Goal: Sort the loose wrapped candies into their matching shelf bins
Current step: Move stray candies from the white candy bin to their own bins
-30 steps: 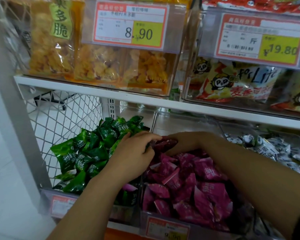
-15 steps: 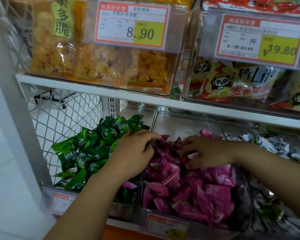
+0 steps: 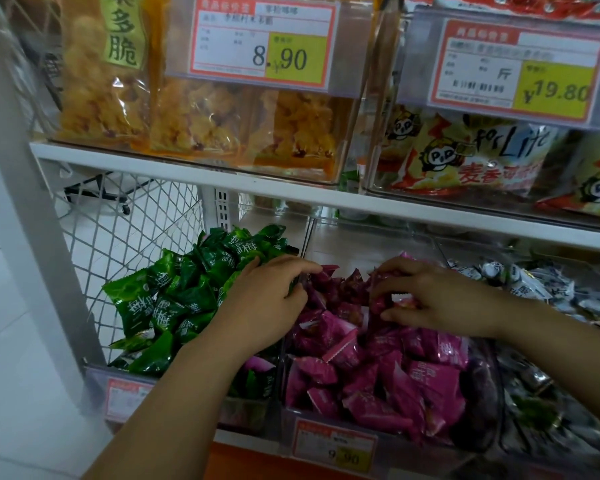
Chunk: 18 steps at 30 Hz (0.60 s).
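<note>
Here the right hand (image 3: 437,301) pinches purple candies (image 3: 378,362) beneath it; the left hand (image 3: 267,303) curls beside them, grip unclear.

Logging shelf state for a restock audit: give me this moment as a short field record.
left bin: green candies, one pink wrapper at its front
middle bin: magenta candies
right bin: white candies
left hand: fingers curled over the green-magenta boundary, grasp unclear
right hand: pinches magenta candies
</note>
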Each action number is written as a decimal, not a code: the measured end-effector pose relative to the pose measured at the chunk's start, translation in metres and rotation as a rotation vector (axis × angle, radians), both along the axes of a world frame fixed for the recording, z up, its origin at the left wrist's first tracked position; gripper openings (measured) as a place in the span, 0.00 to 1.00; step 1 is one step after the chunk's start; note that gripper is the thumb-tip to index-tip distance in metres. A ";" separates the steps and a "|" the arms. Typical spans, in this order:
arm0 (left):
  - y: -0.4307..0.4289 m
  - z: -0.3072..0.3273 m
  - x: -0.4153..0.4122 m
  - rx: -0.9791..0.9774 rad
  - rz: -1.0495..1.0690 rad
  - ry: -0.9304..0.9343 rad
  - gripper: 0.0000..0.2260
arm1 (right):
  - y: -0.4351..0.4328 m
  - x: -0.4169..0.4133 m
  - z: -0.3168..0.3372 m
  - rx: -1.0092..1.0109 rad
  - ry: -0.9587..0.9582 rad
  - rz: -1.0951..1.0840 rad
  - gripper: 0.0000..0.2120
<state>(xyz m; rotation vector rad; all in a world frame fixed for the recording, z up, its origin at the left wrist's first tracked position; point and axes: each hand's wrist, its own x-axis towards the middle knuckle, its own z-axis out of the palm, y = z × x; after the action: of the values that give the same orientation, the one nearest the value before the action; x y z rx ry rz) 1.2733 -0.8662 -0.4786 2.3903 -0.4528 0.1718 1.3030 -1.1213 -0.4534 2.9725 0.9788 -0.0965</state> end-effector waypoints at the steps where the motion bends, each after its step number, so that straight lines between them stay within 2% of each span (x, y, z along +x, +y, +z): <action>1: 0.000 0.001 -0.001 0.003 -0.003 0.009 0.16 | -0.002 0.000 0.000 0.020 -0.024 0.007 0.17; 18: -0.001 -0.001 -0.001 0.028 0.000 0.002 0.16 | 0.000 -0.001 0.002 -0.026 -0.138 -0.090 0.12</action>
<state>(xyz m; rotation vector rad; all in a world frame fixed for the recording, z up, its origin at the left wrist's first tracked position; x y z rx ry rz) 1.2727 -0.8672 -0.4794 2.4179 -0.4569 0.1634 1.3018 -1.1216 -0.4512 2.9525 0.8219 0.0934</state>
